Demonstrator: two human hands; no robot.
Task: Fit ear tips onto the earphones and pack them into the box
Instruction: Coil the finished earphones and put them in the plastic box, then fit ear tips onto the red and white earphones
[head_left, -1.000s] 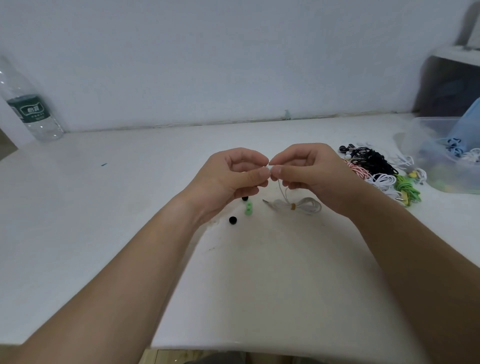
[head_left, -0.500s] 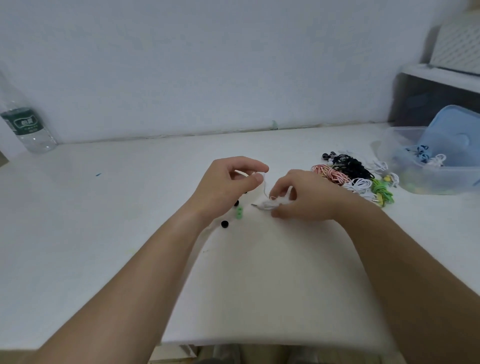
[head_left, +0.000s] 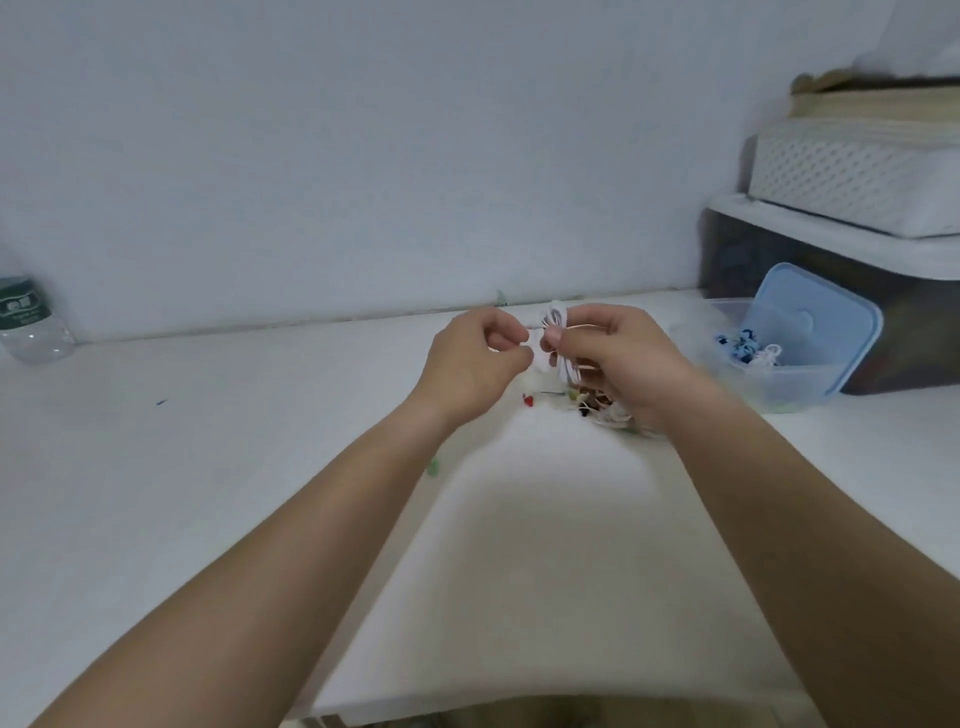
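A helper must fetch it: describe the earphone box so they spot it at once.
Look to the white table's far right end, where a dark storage bin stands by the wall. In front of it sits the clear plastic box. It alone carries a tilted light blue lid.

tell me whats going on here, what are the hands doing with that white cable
A person is working on a coiled set of white earphones, held up above the table. The right hand grips the coil while the left hand pinches at one end of it; the frame is too blurred to show whether a tip is going on. A pile of other earphones lies under the right hand. The box to the right stands open and already holds a few sets.
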